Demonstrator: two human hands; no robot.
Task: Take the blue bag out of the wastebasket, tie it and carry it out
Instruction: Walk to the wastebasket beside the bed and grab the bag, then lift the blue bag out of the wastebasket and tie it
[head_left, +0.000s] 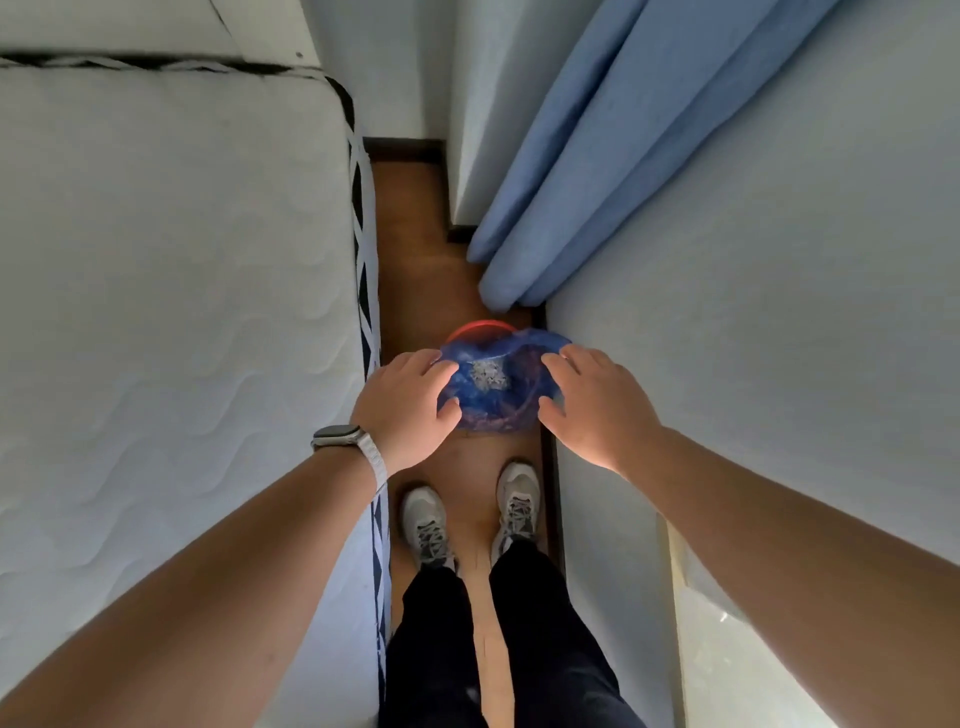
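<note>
A blue plastic bag (496, 402) lines a red wastebasket (480, 327) that stands on the wooden floor in a narrow gap, just ahead of my feet. Only the far arc of the red rim shows; the bag covers the rest. Crumpled pale trash lies inside the bag. My left hand (408, 405), with a watch on the wrist, rests on the bag's left edge, fingers curled over it. My right hand (589, 405) is on the bag's right edge, fingers spread and bent downward. Whether either hand grips the plastic is unclear.
A white mattress (171, 291) with a black-and-white patterned edge fills the left side. A white wall (753, 322) closes the right, with a blue curtain (597, 171) hanging down to the floor beyond the basket. The wooden floor strip (415, 249) runs ahead to a dark baseboard.
</note>
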